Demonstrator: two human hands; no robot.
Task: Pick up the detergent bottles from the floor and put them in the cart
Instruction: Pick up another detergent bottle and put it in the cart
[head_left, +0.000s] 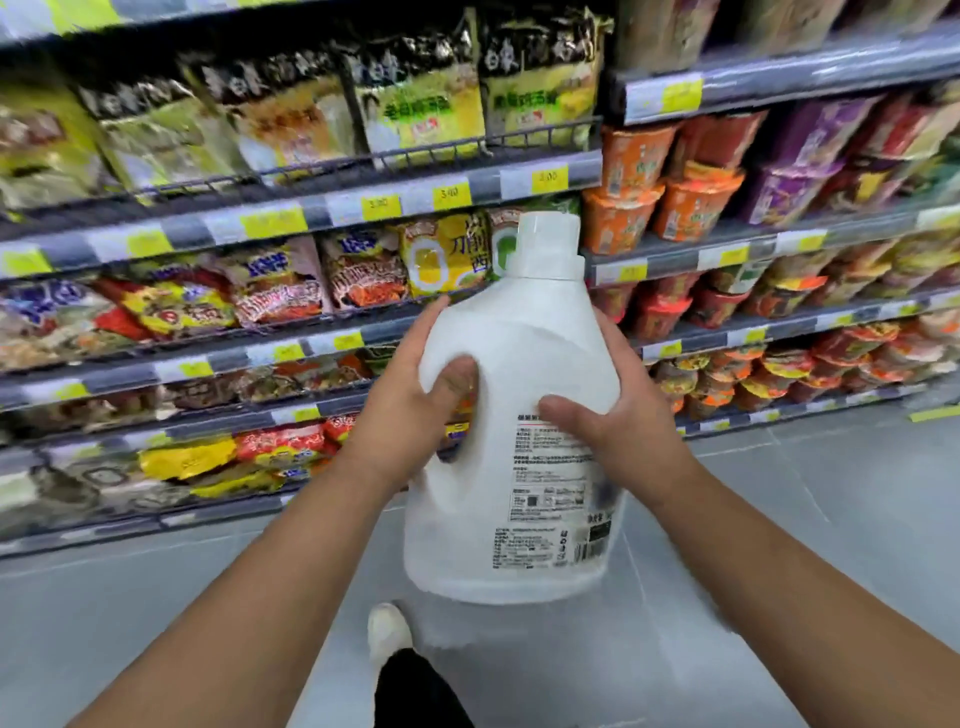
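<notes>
A large white detergent bottle (524, 364) with a white cap and a printed back label is held upright in the air at the centre of the view. My left hand (415, 400) grips its left side at the handle, thumb pressed into the handle hollow. My right hand (618, 415) clasps the right side, thumb across the label. The bottle is well above the grey floor. No cart and no other detergent bottle appear in this view.
Store shelves (311, 213) with noodle packets and cup noodles (691, 202) run across the back, close behind the bottle. Grey tiled floor (831, 493) spreads below and to the right. My white shoe (387, 631) and dark trouser leg show under the bottle.
</notes>
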